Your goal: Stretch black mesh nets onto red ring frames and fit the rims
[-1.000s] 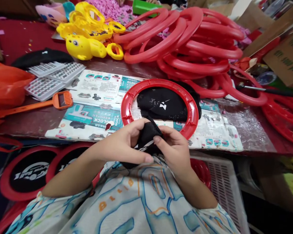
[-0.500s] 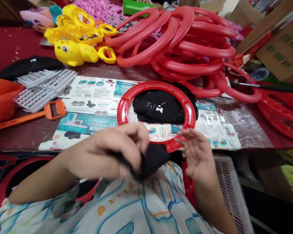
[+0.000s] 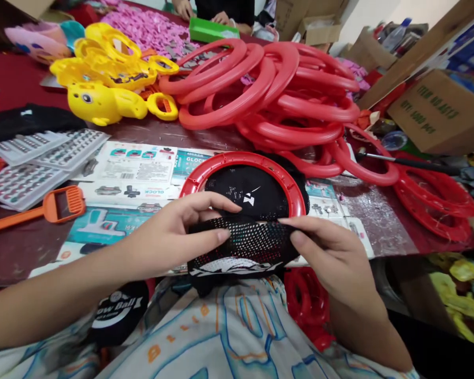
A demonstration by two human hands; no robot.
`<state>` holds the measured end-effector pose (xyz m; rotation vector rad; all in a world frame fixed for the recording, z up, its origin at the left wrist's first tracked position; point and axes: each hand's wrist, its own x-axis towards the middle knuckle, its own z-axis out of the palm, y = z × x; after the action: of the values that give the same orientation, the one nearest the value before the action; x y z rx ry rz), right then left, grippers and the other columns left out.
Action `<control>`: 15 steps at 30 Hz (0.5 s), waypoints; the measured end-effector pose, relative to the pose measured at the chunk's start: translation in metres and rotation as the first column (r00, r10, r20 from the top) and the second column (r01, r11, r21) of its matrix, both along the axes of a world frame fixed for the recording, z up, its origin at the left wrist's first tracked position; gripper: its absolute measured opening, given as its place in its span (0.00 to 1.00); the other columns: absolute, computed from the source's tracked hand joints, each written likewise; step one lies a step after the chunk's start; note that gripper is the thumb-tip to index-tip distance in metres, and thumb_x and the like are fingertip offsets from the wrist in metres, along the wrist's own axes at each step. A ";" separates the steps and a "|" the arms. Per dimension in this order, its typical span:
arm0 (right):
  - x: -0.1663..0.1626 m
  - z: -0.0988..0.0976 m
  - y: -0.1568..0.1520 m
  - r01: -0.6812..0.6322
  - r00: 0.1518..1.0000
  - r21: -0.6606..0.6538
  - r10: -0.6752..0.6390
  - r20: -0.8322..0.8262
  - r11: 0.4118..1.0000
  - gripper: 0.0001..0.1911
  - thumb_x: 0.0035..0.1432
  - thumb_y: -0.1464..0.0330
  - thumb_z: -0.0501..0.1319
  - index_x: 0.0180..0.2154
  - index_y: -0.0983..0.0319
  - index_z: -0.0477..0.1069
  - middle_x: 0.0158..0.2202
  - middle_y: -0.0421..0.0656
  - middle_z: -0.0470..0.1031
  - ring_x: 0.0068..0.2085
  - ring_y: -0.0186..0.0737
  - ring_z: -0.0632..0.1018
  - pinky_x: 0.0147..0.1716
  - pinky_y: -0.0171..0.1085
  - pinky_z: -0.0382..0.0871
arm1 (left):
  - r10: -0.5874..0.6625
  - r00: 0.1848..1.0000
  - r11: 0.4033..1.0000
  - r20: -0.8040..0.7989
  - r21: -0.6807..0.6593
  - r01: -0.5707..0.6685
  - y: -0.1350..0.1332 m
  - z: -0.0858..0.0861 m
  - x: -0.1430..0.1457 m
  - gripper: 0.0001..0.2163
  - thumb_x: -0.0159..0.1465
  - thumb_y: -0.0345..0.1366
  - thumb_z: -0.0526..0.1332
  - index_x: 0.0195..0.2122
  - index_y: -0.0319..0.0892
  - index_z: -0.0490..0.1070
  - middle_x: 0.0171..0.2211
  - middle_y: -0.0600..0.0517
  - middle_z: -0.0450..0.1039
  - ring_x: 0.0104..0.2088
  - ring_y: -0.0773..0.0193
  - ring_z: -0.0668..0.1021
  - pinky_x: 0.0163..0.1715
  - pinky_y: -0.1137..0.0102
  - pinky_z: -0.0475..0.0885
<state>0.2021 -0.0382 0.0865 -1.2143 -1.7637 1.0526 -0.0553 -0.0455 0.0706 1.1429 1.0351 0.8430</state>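
Head view: holding black mesh cloth (image 3: pixel 256 245) between left hand (image 3: pixel 169 231) and right hand (image 3: pixel 334 255), in front of the shirt (image 3: pixel 221 321) at the near edge of the worktop (image 3: pixel 16 252). Pinching at both ends of the upper edge: on the left with thumb pressed to the front face and index along the top, on the right with thumb and index nipping the corner. Cannot see behind the cloth, so cannot tell grip depth. Spans fairly flat across the top, droops below with white print showing. Covers the near arc of the red ring (image 3: pixel 297 200) from this angle; cannot tell if touching. Note second black cloth (image 3: pixel 237 181) in the ring's centre, over the printed cardboard sheet (image 3: pixel 142 163). Judging handling: should be very light, limp, maybe a bit stretchy; unlikely to slip or break, but could snag at the holes. Best to take by the upper edge at opposite ends, not mid-mesh; would likely sag if held from one side only. As for the ring: stiff-looking, smooth, best gripped by the rim.
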 end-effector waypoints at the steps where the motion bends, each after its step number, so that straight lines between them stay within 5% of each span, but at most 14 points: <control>1: -0.005 0.000 0.013 -0.028 1.000 -0.033 0.028 0.004 0.999 0.07 0.64 0.65 0.67 0.41 0.50 0.84 0.34 0.38 0.83 0.33 0.35 0.81 0.33 0.34 0.75 | -0.056 0.998 0.996 0.039 -0.068 0.058 0.010 -0.005 -0.001 0.16 0.57 0.36 0.73 0.46 0.44 0.79 0.33 0.50 0.82 0.31 0.62 0.82 0.28 0.74 0.77; 4: -0.023 -0.005 0.053 -0.151 0.988 -0.230 0.149 -0.026 0.961 0.07 0.65 0.63 0.64 0.41 0.57 0.81 0.22 0.35 0.72 0.23 0.31 0.73 0.23 0.31 0.67 | -0.158 0.984 0.968 0.084 -0.184 0.171 0.043 -0.019 -0.004 0.18 0.52 0.36 0.75 0.45 0.42 0.80 0.26 0.54 0.77 0.26 0.67 0.77 0.27 0.75 0.73; 7: -0.037 -0.014 0.082 -0.242 0.965 -0.328 0.262 0.018 0.913 0.11 0.66 0.60 0.62 0.40 0.60 0.77 0.20 0.34 0.69 0.20 0.29 0.68 0.20 0.31 0.62 | -0.254 0.967 0.952 0.007 -0.173 0.252 0.072 -0.029 -0.005 0.15 0.52 0.39 0.75 0.41 0.43 0.82 0.22 0.56 0.73 0.24 0.67 0.74 0.24 0.76 0.68; 11: -0.035 -0.023 0.097 -0.323 0.909 -0.339 0.389 0.147 0.883 0.26 0.52 0.54 0.74 0.49 0.60 0.78 0.42 0.44 0.81 0.38 0.39 0.79 0.34 0.36 0.73 | -0.355 0.918 0.932 -0.178 0.009 0.362 0.087 -0.029 -0.006 0.06 0.57 0.38 0.68 0.32 0.46 0.84 0.28 0.53 0.80 0.29 0.63 0.79 0.30 0.74 0.71; 13: -0.028 -0.026 0.097 -0.372 0.869 -0.390 0.464 0.173 0.842 0.37 0.45 0.53 0.78 0.56 0.58 0.77 0.53 0.47 0.81 0.45 0.43 0.80 0.41 0.40 0.75 | -0.283 0.936 0.942 -0.211 0.120 0.312 0.086 -0.023 -0.007 0.06 0.58 0.36 0.66 0.31 0.47 0.84 0.29 0.54 0.82 0.30 0.64 0.80 0.32 0.75 0.72; 15: -0.023 -0.028 0.095 -0.391 0.859 -0.434 0.491 0.144 0.811 0.36 0.47 0.54 0.77 0.57 0.57 0.77 0.52 0.46 0.81 0.43 0.42 0.80 0.42 0.40 0.76 | -0.205 0.962 0.955 -0.182 0.179 0.237 0.081 -0.015 -0.007 0.07 0.58 0.34 0.66 0.33 0.48 0.85 0.28 0.55 0.81 0.28 0.65 0.79 0.34 0.75 0.73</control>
<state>0.1791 0.0570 0.0583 -1.2339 -2.1754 1.6539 -0.0620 0.0352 0.0555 1.4891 0.9458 0.6939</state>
